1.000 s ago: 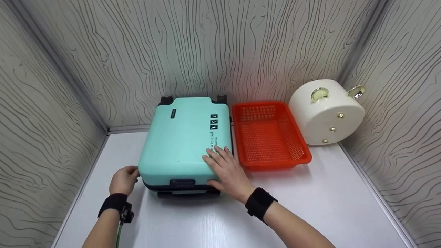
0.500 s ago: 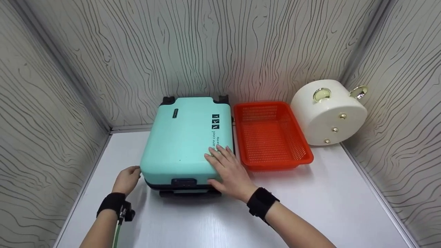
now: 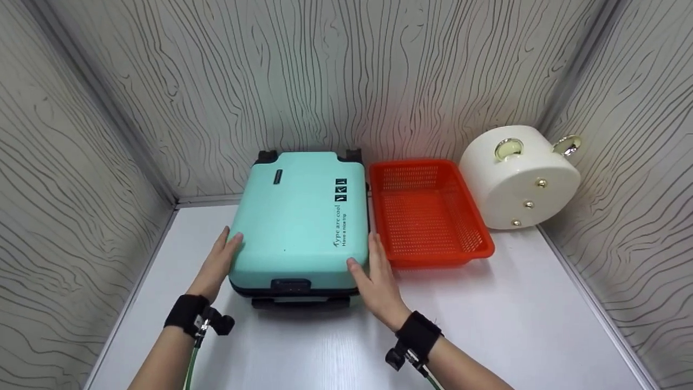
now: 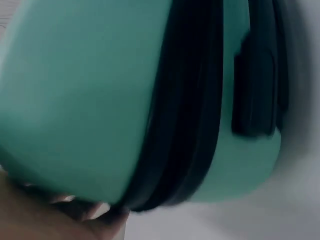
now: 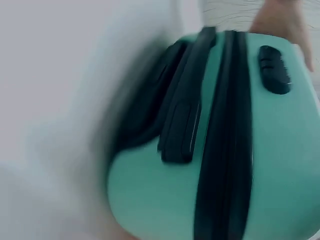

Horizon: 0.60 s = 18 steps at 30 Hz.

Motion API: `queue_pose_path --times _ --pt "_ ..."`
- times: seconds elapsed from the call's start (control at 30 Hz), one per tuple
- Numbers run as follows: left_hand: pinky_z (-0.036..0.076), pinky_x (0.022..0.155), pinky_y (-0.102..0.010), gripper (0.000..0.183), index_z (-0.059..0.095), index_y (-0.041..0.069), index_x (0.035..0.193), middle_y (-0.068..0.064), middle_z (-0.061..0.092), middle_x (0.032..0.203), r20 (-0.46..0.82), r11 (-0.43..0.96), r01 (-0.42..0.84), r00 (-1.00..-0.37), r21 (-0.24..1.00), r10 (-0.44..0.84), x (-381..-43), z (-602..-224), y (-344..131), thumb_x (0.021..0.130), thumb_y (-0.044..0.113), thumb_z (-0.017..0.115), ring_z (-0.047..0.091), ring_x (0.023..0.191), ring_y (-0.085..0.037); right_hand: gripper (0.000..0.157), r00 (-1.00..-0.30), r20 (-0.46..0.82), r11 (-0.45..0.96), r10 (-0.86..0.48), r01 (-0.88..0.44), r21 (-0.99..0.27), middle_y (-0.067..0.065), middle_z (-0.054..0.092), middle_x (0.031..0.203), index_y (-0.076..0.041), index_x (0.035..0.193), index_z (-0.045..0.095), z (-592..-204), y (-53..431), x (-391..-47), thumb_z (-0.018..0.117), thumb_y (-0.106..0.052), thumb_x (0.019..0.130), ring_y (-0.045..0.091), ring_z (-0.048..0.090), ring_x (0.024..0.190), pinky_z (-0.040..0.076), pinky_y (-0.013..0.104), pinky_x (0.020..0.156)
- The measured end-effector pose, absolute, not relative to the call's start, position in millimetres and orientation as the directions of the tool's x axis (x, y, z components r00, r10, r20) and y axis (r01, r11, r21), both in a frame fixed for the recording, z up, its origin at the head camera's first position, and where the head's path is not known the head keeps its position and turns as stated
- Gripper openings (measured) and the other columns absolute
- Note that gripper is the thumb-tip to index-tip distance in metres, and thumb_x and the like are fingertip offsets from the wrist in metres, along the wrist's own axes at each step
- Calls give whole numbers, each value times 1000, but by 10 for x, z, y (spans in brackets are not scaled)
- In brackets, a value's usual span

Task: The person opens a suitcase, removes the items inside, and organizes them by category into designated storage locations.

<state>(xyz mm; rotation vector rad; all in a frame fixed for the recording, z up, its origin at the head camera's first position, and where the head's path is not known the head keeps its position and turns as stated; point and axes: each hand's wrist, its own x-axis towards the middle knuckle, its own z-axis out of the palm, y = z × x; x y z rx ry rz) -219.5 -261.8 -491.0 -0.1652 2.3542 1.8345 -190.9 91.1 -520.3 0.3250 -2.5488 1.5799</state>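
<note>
Head cam: L hand (image 3: 213, 269) and R hand (image 3: 380, 285), fingers straight, flank the suitcase (image 3: 298, 214), prob. steadying it; next move seems to need even pressure. L wrist: fingertips (image 4: 109, 223) by its dark band (image 4: 182, 110). R wrist: handle (image 5: 181, 131) up close, L hand beyond.

The suitcase (image 3: 292, 216) bears "Type are cool" (image 3: 337, 226) and "Have a nice trip" (image 3: 344, 230) along its right side, next to square black signs (image 3: 340, 189); its nameplate (image 3: 278, 177) is too small to read.

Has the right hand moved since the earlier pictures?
Yes. Judged against the red basket, the right hand has shifted rightward: its fingers, earlier across the suitcase's top, now lie along its right side.
</note>
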Motion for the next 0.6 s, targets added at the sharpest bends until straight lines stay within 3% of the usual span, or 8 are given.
queue_pose_path --times 0.13,0.3,0.5,0.6 --pt "12 120 -62 98 -7 20 165 -16 -2 170 -204 227 -201 -979 953 -14 -2157 -4917 -2570 100 64 50 5 154 -39 87 -981 146 337 -127 -181 -924 7 2 172 -13 166 2 -5234 905 -1910 49 -54 105 26 5 156 10 55 122" --pt "14 120 -62 96 -8 19 165 -18 -2 170 -199 231 -199 -980 952 -22 -2059 -4930 -2544 101 63 48 7 154 -39 85 -984 110 281 -138 -146 -949 5 1 172 -19 166 2 -5251 928 -1945 50 -53 105 27 4 156 9 59 121" --pt "13 120 -62 93 -15 19 163 -14 -11 170 -176 249 -177 -984 952 -24 -1859 -4943 -2479 103 63 42 -2 155 -37 81 -979 106 238 -174 -146 -960 7 5 171 -18 166 7 -5240 1013 -2077 52 -46 106 32 7 155 8 62 120" --pt "9 120 -62 89 -21 26 161 -9 -17 169 -168 282 -167 -986 945 -22 -1766 -4963 -2425 104 64 36 -9 155 -34 77 -974 107 198 -201 -147 -969 9 6 171 -16 166 10 -5226 1070 -2164 52 -40 106 33 6 155 7 62 120"
